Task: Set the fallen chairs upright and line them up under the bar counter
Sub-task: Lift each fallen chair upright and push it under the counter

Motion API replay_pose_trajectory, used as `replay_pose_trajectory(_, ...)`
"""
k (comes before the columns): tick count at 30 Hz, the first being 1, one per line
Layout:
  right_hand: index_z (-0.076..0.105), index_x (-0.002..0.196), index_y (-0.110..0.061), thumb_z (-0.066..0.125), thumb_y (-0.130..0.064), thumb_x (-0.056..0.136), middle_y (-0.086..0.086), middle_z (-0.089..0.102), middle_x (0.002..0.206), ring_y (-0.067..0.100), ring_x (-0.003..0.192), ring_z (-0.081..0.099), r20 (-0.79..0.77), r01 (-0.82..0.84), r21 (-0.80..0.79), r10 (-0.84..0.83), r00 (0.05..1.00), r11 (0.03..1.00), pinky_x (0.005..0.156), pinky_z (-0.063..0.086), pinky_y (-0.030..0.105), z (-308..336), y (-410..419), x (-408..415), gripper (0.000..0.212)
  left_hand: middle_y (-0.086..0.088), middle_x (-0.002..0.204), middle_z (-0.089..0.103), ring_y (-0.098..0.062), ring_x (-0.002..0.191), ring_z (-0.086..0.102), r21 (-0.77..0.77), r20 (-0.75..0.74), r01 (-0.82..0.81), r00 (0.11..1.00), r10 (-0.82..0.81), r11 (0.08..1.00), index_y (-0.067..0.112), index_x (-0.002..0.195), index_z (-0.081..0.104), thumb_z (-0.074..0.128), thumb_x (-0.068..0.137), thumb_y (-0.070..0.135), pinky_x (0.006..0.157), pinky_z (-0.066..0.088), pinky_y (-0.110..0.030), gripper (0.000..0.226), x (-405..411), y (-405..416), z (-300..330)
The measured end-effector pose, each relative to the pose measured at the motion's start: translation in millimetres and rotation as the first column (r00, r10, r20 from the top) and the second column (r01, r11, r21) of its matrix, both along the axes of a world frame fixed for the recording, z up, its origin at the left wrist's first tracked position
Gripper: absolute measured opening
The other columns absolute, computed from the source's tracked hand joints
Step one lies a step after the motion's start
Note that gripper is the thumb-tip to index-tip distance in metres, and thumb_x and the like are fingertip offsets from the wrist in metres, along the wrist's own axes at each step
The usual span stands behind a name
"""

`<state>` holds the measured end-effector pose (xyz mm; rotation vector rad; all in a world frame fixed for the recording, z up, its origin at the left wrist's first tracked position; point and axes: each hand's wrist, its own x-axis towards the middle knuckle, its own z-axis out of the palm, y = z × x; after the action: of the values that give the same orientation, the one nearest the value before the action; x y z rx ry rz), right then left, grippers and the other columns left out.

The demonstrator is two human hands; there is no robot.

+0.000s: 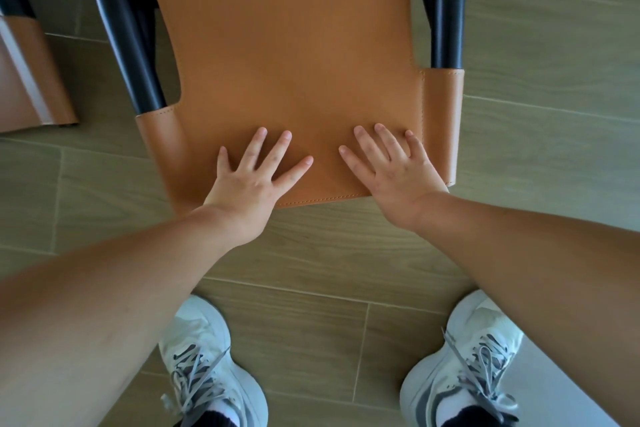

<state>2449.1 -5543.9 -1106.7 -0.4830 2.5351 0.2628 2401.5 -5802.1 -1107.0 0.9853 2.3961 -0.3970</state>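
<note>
L hand (254,174): flat, fingers spread straight, pressing on tan leather near the stitched bottom edge; grips nothing.
R hand (388,166): same, flat and splayed just beside the L; hands apart w/ a small gap.
Chair (294,62): directly ahead of both hands, leather panel runs away from the person; black tube frame (446,10) on both sides. Both hands about equally near.
Next move (my guess): push or tip along that long axis, straight fwd.
2nd chair (31,80): far left, only a leather corner shows.
Floor (536,62): wood-look tiles; sneakers (207,357) below.
Hidden: bar counter not in view; chair's top and legs cut off, can't tell if upright.
</note>
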Motion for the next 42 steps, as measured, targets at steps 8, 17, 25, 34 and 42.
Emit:
replay_pose_trajectory(8, -0.025, 0.149, -0.024, 0.051, -0.018, 0.089, 0.01, -0.023, 0.157, 0.036, 0.148, -0.007, 0.058, 0.008, -0.011, -0.007, 0.998, 1.0, 0.114, 0.017, 0.06, 86, 2, -16, 0.097, 0.005, 0.155, -0.038, -0.032, 0.148, -0.02, 0.032, 0.144, -0.069, 0.988, 0.064, 0.997, 0.055, 0.132, -0.041, 0.057, 0.078, -0.004, 0.11, 0.025, -0.069, 0.126, -22, 6, 88)
replay_pose_trajectory(17, -0.021, 0.151, -0.026, 0.056, -0.014, 0.089, 0.007, -0.022, 0.16, 0.035, 0.149, -0.005, 0.149, 0.051, 0.0, -0.05, 0.988, 0.999, 0.109, 0.031, 0.057, 191, 3, -49, 0.1, 0.016, 0.154, -0.036, -0.025, 0.149, -0.02, 0.004, 0.23, -0.067, 0.971, 0.065, 0.998, 0.066, 0.124, -0.04, 0.045, 0.079, -0.01, 0.113, 0.026, -0.063, 0.122, -53, 12, 192)
replay_pose_trajectory(25, -0.018, 0.152, -0.029, 0.052, -0.004, 0.09, 0.004, -0.019, 0.162, 0.035, 0.149, 0.0, 0.15, 0.107, -0.002, -0.106, 0.983, 0.994, 0.107, 0.038, 0.051, 268, 0, -76, 0.097, 0.012, 0.16, -0.029, -0.026, 0.152, -0.011, 0.015, 0.207, 0.01, 0.978, -0.013, 1.0, 0.067, 0.12, -0.042, 0.037, 0.077, -0.006, 0.055, 0.043, -0.021, 0.116, -87, 15, 272)
replay_pose_trajectory(34, -0.014, 0.154, -0.028, 0.053, 0.003, 0.086, 0.005, -0.007, 0.163, 0.037, 0.146, 0.013, 0.083, 0.098, 0.003, -0.098, 0.992, 0.995, 0.084, 0.053, 0.042, 350, 3, -117, 0.1, 0.001, 0.166, 0.004, -0.026, 0.148, 0.024, 0.132, -0.057, 0.227, 0.974, -0.221, 0.965, 0.053, 0.124, -0.049, 0.033, 0.091, 0.003, 0.055, 0.038, -0.023, 0.102, -117, -6, 334)
replay_pose_trajectory(42, -0.002, 0.154, -0.025, 0.055, -0.003, 0.083, 0.009, 0.025, 0.143, 0.03, 0.113, 0.041, -0.078, 0.027, 0.045, -0.023, 0.997, 0.999, 0.053, 0.038, 0.035, 410, 14, -155, 0.093, -0.002, 0.135, 0.061, -0.025, 0.11, 0.063, 0.351, -0.319, 0.256, 0.937, -0.143, 0.9, 0.023, 0.153, 0.03, 0.063, 0.086, 0.004, 0.05, 0.049, -0.028, 0.077, -153, -15, 400)
